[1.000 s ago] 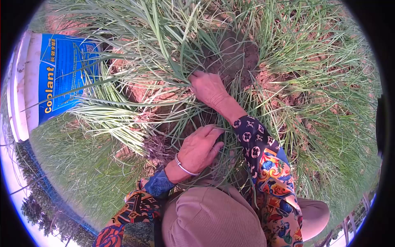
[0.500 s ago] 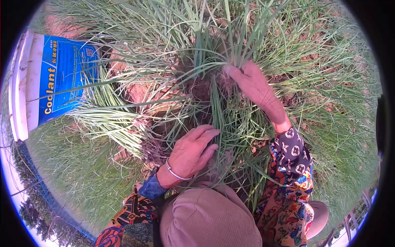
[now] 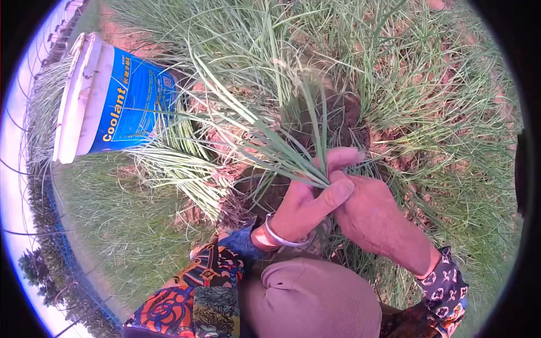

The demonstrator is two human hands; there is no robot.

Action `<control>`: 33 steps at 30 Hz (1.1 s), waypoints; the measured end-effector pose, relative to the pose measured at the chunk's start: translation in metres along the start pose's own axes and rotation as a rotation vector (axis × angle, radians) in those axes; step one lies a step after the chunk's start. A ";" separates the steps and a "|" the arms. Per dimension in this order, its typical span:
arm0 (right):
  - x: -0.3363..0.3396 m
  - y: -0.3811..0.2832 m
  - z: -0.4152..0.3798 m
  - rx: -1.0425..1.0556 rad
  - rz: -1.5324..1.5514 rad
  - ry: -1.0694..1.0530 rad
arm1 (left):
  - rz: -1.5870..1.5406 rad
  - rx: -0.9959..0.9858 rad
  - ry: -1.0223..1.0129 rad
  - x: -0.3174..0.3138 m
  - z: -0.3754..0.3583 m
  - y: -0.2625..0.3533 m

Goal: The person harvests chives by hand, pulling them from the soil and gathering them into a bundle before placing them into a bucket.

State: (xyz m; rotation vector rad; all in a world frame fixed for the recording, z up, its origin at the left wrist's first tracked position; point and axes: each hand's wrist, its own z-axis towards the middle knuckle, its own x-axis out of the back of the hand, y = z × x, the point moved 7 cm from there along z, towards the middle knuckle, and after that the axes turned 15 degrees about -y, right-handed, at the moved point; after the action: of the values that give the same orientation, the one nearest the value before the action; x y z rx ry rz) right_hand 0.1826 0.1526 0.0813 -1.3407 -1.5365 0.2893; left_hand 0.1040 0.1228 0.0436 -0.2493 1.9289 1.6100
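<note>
A bunch of long green stalks (image 3: 276,145) fans out up and to the left from my two hands, which meet at its lower end. My left hand (image 3: 304,205), with a bangle at its wrist, has its fingers and thumb closed on the stalks. Against it, my right hand (image 3: 366,208) is closed on the same bunch, its thumb near my left thumb. Left of my hands, a pile of pulled plants (image 3: 197,177) lies with pale stems and reddish, soil-covered roots.
A white bucket (image 3: 84,96) with a blue Coolant label lies on its side at the upper left. Green plants grow in reddish soil (image 3: 349,115) all around. My knee (image 3: 321,298) is at the bottom centre. A blue net fence runs along the far left.
My right hand has come down and inward to meet my left hand, which has risen and closed. The stalks now lean left between them. The view has shifted, with the bucket further right.
</note>
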 end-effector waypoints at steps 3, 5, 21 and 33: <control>0.003 -0.008 -0.004 0.078 0.000 0.057 | 0.024 -0.159 0.064 0.014 -0.018 0.020; 0.042 0.001 -0.019 0.125 -0.061 0.251 | 0.179 -0.248 0.202 0.030 -0.040 0.058; 0.088 0.081 -0.158 -0.251 -0.003 0.486 | 0.990 0.807 0.835 0.239 -0.153 0.002; -0.047 0.022 -0.175 0.172 0.174 0.039 | 1.038 0.839 1.366 0.243 -0.220 0.056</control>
State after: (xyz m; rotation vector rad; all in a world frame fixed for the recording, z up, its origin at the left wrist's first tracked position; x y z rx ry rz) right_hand 0.3268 0.0472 0.1177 -1.3372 -1.3334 0.4907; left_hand -0.1904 -0.0142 -0.0289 0.1078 4.0754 0.8069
